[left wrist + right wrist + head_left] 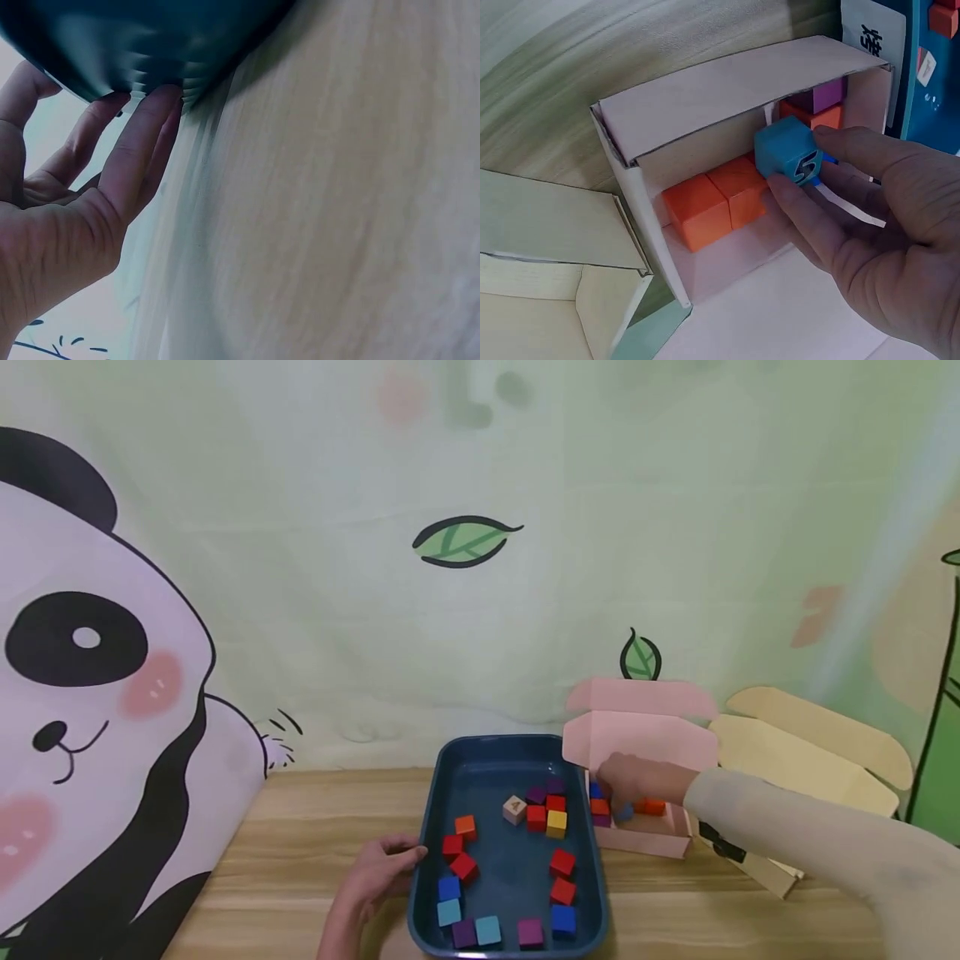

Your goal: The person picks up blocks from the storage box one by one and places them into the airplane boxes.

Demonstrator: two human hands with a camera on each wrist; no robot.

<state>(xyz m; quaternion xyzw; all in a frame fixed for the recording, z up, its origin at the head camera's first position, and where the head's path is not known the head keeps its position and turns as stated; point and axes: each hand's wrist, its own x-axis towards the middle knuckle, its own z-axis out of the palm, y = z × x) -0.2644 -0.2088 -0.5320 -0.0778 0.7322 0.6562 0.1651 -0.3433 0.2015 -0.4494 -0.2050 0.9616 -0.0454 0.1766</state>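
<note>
My right hand [885, 202] pinches a light-blue cube [782, 146] with a black 5-like mark between thumb and fingers, above the inside of an open pink box [641, 841]. In that box lie orange cubes [697, 211], plus a purple cube [829, 94] behind a divider. From the head the right hand covers part of the box. At the left side of a dark blue tray [506, 860], my left hand [378, 872] holds the rim, thumb at the edge and fingers against the outer wall. Red cubes [562, 862], a yellow cube [557, 824] and several other coloured cubes lie in the tray.
An open cream box [802, 768] stands right of the pink one, partly behind the right forearm. A wooden cube [514, 810] with a dark mark sits in the tray. The wooden table [330, 835] meets a printed cloth backdrop [337, 610].
</note>
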